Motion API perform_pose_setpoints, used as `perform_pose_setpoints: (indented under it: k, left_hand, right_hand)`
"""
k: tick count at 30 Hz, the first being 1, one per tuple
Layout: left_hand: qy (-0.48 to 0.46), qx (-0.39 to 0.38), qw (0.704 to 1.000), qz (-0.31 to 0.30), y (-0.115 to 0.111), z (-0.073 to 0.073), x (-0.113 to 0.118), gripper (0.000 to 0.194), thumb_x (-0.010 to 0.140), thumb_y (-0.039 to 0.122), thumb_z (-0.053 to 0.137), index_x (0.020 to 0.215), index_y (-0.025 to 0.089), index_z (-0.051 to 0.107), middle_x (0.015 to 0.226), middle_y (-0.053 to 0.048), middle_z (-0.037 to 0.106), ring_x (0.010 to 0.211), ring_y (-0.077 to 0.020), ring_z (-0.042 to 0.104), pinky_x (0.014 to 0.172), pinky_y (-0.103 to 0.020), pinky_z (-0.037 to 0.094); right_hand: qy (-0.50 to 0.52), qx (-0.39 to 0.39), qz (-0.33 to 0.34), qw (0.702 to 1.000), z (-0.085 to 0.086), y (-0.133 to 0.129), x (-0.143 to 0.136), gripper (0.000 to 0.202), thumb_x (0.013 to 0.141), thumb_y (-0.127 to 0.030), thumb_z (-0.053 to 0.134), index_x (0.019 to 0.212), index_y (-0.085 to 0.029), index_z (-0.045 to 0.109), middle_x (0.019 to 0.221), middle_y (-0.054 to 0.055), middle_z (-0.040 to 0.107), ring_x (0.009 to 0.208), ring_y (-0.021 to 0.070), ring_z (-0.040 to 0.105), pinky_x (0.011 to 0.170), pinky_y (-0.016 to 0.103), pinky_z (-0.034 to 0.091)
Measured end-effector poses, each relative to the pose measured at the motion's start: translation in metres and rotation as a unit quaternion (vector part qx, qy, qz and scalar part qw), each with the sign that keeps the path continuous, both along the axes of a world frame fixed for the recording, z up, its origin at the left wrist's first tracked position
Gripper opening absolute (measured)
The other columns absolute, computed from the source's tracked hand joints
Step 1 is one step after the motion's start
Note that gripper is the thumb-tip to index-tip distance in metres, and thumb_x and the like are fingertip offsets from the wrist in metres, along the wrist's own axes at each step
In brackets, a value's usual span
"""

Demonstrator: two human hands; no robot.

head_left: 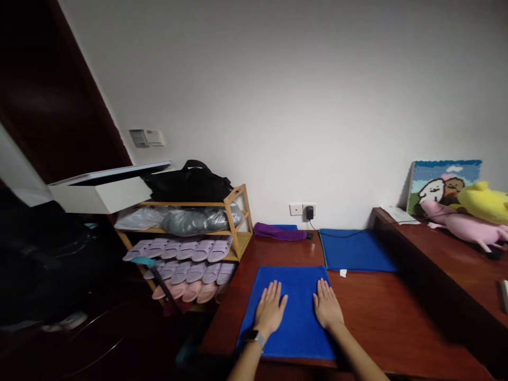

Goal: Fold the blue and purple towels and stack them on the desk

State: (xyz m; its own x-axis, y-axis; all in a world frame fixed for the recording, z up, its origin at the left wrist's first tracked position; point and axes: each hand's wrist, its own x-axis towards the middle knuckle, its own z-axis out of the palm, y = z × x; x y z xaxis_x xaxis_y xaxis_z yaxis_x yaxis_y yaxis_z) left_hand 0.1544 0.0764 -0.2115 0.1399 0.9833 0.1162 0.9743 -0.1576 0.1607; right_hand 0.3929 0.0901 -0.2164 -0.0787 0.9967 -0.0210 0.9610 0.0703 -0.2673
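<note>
A blue towel (299,323) lies spread out on the reddish-brown wooden table (381,317). On its left part, my left hand (271,308) rests flat with the palm down and the thumb held out; a watch sits on that wrist. My right hand (327,304) lies palm down along the towel's right edge, its fingers stretched forward. Neither hand grips anything. Behind and to the right is a second blue towel (357,250), also laid flat, with a small white scrap (343,273) by its front edge.
A purple cloth (280,232) lies by the wall, near a black plug (309,213) with a cable. Left stands a wooden rack (238,225) with several slippers (194,272) and a black bag (190,182) on top. Plush toys (468,225) sit on the raised ledge at right.
</note>
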Motion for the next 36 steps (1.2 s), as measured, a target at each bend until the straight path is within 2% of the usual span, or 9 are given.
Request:
perform_pose_setpoints:
  k: [5, 11, 17, 20, 23, 26, 28, 31, 36]
  left_hand:
    - [0.022, 0.016, 0.998, 0.062, 0.000, -0.005, -0.049, 0.075, 0.103, 0.059, 0.017, 0.159, 0.010, 0.029, 0.166, -0.011, 0.025, 0.154, -0.0258, 0.024, 0.127, -0.048, 0.023]
    - [0.029, 0.040, 0.997, 0.064, -0.001, -0.015, -0.047, 0.076, 0.103, 0.061, 0.016, 0.158, 0.011, 0.033, 0.165, -0.011, 0.027, 0.154, -0.0264, 0.027, 0.126, -0.047, 0.025]
    - [0.029, 0.034, 0.997, 0.059, 0.001, -0.012, -0.050, 0.071, 0.104, 0.056, 0.020, 0.158, 0.012, 0.033, 0.164, -0.012, 0.031, 0.153, -0.0269, 0.029, 0.126, -0.049, 0.027]
    - [0.012, 0.065, 0.998, 0.013, 0.011, -0.001, -0.017, 0.066, 0.106, 0.051, 0.018, 0.160, 0.014, 0.029, 0.166, -0.010, 0.029, 0.154, -0.0264, 0.026, 0.126, -0.050, 0.026]
    - [-0.021, 0.062, 0.995, -0.079, 0.029, 0.008, 0.043, 0.063, 0.107, 0.048, 0.014, 0.161, 0.019, 0.025, 0.167, -0.006, 0.029, 0.155, -0.0228, 0.023, 0.127, -0.046, 0.025]
    - [-0.055, 0.026, 0.991, -0.120, 0.049, 0.006, 0.094, 0.064, 0.107, 0.048, 0.009, 0.160, 0.019, 0.030, 0.165, -0.006, 0.033, 0.155, -0.0212, 0.024, 0.127, -0.045, 0.024]
    - [-0.061, 0.008, 0.991, -0.122, 0.058, 0.001, 0.104, 0.065, 0.106, 0.049, 0.006, 0.160, 0.021, 0.031, 0.165, -0.006, 0.034, 0.155, -0.0201, 0.024, 0.128, -0.045, 0.021]
    - [-0.048, 0.001, 0.991, -0.125, 0.066, -0.003, 0.081, 0.065, 0.106, 0.053, 0.008, 0.161, 0.024, 0.028, 0.166, -0.003, 0.031, 0.155, -0.0183, 0.022, 0.129, -0.044, 0.018]
    - [0.002, -0.011, 0.999, -0.032, 0.079, 0.006, -0.012, 0.072, 0.104, 0.062, 0.014, 0.160, 0.019, 0.029, 0.166, -0.009, 0.028, 0.155, -0.0230, 0.023, 0.127, -0.046, 0.019]
  right_hand:
    - [-0.017, -0.012, -0.012, 1.000, 0.002, 0.008, -0.004, 0.069, 0.103, -0.040, 0.015, 0.159, -0.001, 0.020, 0.168, 0.013, 0.016, 0.156, 0.0230, 0.014, 0.127, 0.038, 0.009]
    - [-0.018, 0.027, -0.004, 0.999, 0.019, 0.050, -0.009, 0.067, 0.103, -0.036, 0.018, 0.159, 0.001, 0.020, 0.168, 0.015, 0.017, 0.156, 0.0233, 0.011, 0.127, 0.035, 0.006]
    - [-0.020, 0.007, -0.021, 1.000, 0.004, 0.074, -0.010, 0.069, 0.103, -0.039, 0.016, 0.159, 0.001, 0.018, 0.168, 0.015, 0.017, 0.156, 0.0234, 0.011, 0.126, 0.036, 0.008]
    - [-0.010, 0.016, -0.014, 1.000, -0.006, 0.075, -0.008, 0.069, 0.103, -0.039, 0.016, 0.159, 0.001, 0.018, 0.168, 0.016, 0.017, 0.156, 0.0239, 0.012, 0.127, 0.037, 0.008]
    - [-0.015, 0.025, -0.009, 1.000, -0.013, 0.077, -0.006, 0.069, 0.102, -0.038, 0.016, 0.158, 0.003, 0.018, 0.167, 0.018, 0.017, 0.156, 0.0249, 0.012, 0.127, 0.037, 0.008]
    - [-0.033, 0.032, 0.012, 0.999, -0.019, 0.079, -0.003, 0.068, 0.102, -0.035, 0.018, 0.158, 0.002, 0.021, 0.168, 0.016, 0.016, 0.157, 0.0242, 0.009, 0.127, 0.037, 0.007]
    - [-0.039, 0.038, 0.024, 0.998, -0.022, 0.080, -0.002, 0.067, 0.101, -0.034, 0.018, 0.158, 0.001, 0.023, 0.168, 0.014, 0.016, 0.157, 0.0235, 0.008, 0.127, 0.037, 0.008]
    - [-0.032, 0.036, 0.006, 0.999, -0.022, 0.081, -0.003, 0.068, 0.102, -0.034, 0.016, 0.158, 0.002, 0.022, 0.167, 0.016, 0.018, 0.156, 0.0241, 0.012, 0.126, 0.037, 0.009]
    - [0.003, 0.032, -0.010, 0.999, -0.018, 0.081, -0.006, 0.070, 0.101, -0.037, 0.017, 0.158, 0.003, 0.020, 0.167, 0.017, 0.018, 0.156, 0.0248, 0.013, 0.127, 0.038, 0.007]
